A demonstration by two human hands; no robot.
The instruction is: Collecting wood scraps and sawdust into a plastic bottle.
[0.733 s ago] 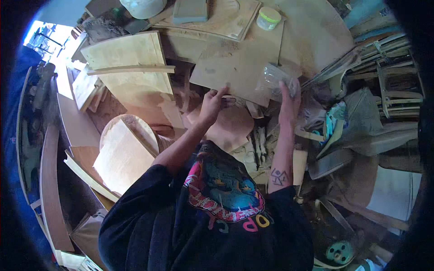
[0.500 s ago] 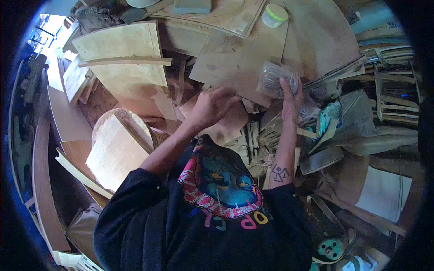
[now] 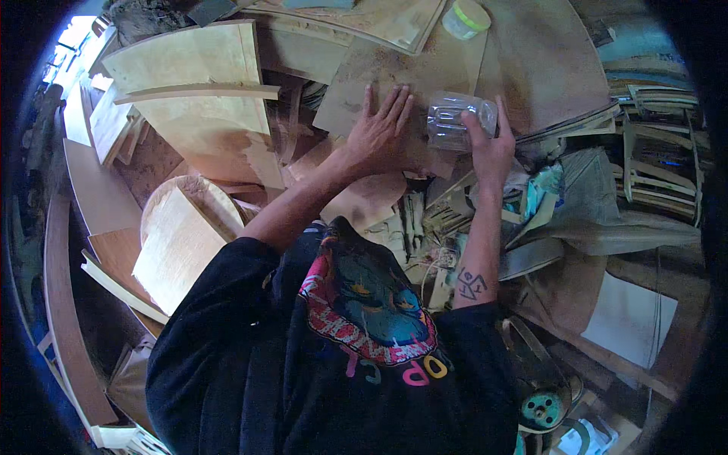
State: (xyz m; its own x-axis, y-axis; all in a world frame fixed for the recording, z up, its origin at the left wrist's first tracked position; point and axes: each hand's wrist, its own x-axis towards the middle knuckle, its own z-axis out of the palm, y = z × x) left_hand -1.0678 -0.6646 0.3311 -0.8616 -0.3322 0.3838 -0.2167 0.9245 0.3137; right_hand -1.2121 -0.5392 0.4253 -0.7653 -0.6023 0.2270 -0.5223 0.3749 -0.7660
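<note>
My left hand (image 3: 381, 127) lies palm down on a dusty brown board (image 3: 356, 72), its fingers stretched out and holding nothing. To its right, my right hand (image 3: 491, 148) grips a clear, ribbed plastic container (image 3: 446, 125) that is tipped on its side over the same board. The thumb presses on the container's near face, and the fingers reach round its right end. Whether the container touches the board I cannot tell. Beyond it stands a white tub with a yellow-green lid (image 3: 465, 20).
Pale curved wooden panels (image 3: 189, 121) lean at the left, with a thin strip across them. A round wooden piece (image 3: 163, 201) sits closer to me. Stacked curved slats (image 3: 660, 163) fill the right side. A green wheel (image 3: 543, 409) shows at the lower right.
My left hand has moved forward and uncurled from a loose, closed shape to flat on the board. The container in my right hand has shifted slightly left and turned a little.
</note>
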